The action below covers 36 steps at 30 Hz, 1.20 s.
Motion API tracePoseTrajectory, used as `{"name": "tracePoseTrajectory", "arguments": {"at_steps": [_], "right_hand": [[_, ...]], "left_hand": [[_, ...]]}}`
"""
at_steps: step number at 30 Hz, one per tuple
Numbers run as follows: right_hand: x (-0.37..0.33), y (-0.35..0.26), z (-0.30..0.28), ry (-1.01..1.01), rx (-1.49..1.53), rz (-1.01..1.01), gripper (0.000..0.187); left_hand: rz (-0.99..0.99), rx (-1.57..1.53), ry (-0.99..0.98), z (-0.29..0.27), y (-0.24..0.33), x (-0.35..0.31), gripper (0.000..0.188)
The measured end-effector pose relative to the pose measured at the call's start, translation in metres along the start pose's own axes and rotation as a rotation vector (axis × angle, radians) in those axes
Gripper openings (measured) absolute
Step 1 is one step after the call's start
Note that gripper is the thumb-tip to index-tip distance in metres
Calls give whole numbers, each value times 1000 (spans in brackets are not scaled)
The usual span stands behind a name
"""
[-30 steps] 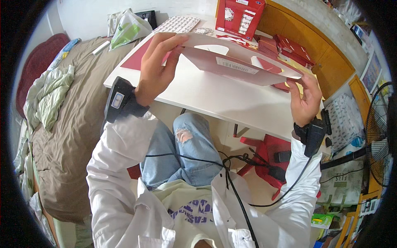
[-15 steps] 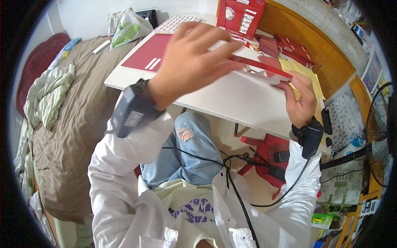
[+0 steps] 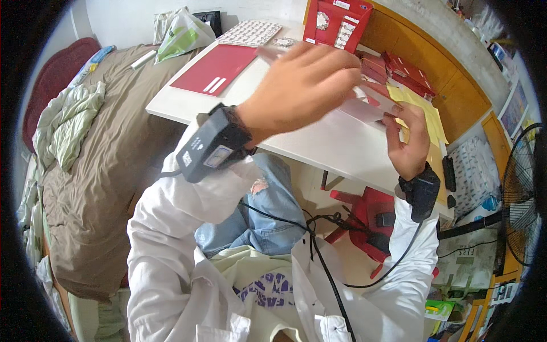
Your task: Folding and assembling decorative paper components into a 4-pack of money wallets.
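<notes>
A folded red and white card piece point(image 3: 369, 108), blurred by motion, is held above the white table point(image 3: 319, 137). My right hand point(image 3: 411, 139) pinches its right end between thumb and fingers. In front of its left part is my left hand point(image 3: 302, 94), back of the hand up. The left fingers are bent and pressed together, with their tips hidden, so what they grip cannot be made out. A blurred pinkish strip point(image 3: 268, 55) shows beyond the left hand. Both wrists wear black devices with cables.
On the table lie a dark red sheet point(image 3: 215, 69), a white patterned sheet point(image 3: 249, 33), a red printed box point(image 3: 337, 25), red packs point(image 3: 407, 74) and yellow paper point(image 3: 419, 111). A bed point(image 3: 108, 171) stands left, a red stool point(image 3: 364, 228) below, a fan point(image 3: 521, 194) right.
My left hand has moved right, and its spread fingers are now bent together over the card piece. My right hand keeps its pinch, and the piece has tilted.
</notes>
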State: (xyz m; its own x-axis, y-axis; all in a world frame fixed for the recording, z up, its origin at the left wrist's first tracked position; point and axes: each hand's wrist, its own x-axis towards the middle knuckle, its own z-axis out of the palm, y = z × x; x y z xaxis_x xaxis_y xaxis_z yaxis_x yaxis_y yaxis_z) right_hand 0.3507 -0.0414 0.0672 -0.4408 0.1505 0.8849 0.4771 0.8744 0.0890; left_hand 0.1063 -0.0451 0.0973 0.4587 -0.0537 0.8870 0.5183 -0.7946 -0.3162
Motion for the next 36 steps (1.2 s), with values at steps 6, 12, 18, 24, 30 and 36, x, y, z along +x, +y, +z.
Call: {"name": "tracePoseTrajectory", "arguments": {"at_steps": [6,12,18,24,30,36], "right_hand": [[-8,17,-13,41,90,129,31],[-7,15,-10,64,265,252,29],[-12,21,-6,90,299,258,28],[-12,25,-5,80,148,184,25],[-5,23,-7,152,164,177,28],[0,26,-7,134,273,145,32]], "left_hand": [[-158,195,71,-35,-38,-40,27],[-372,-103,77,-40,-38,-54,27],[-302,-163,56,-45,-45,-53,20],[-328,-163,28,-48,-43,-54,16],[-415,-370,190,-46,-35,-34,12],[-537,-751,284,-43,-38,-36,14]]}}
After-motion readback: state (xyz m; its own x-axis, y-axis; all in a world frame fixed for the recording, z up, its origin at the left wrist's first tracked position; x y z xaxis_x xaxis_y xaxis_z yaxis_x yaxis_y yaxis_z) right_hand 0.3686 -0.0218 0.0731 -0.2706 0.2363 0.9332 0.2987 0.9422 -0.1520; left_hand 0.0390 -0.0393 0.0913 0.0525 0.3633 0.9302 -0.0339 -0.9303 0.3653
